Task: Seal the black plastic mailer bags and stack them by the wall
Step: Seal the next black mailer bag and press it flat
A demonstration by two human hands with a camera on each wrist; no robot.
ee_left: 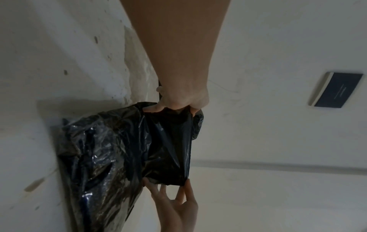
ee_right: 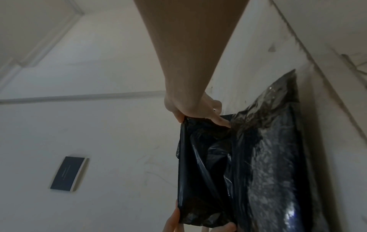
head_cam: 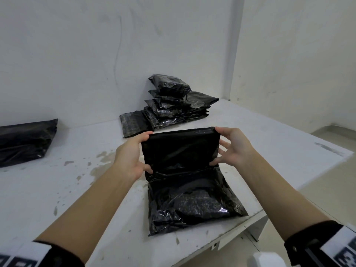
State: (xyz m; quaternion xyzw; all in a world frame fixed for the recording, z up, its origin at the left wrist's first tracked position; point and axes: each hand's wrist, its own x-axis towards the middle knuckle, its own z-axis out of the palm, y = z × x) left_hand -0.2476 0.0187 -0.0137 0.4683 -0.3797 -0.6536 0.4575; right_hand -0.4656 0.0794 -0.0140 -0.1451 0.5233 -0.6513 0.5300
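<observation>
— Both forearms fill the bottom of my head view. What are the hands doing?

— My left hand (head_cam: 133, 157) and right hand (head_cam: 234, 149) each pinch one side edge of the flap (head_cam: 181, 149), thumb at the fold line, fingers at the top corners. I hold it upright like that, I judge, to keep the mouth square before folding it down to seal.

— And the bag itself?

— The bag (head_cam: 192, 205) lies flat on the table (head_cam: 77, 189) just below my grip, filled end toward me. It is glossy black plastic, crinkled, bulging over something soft inside; the flap is smoother and duller.

— Where does it go after?

— Beyond my fingertips, the stack (head_cam: 173, 105) sits by the wall (head_cam: 96, 64), several bags high and a bit uneven. Another pile (head_cam: 25, 141) lies well off to the left of my left hand; whether those are sealed, I can't tell.
</observation>
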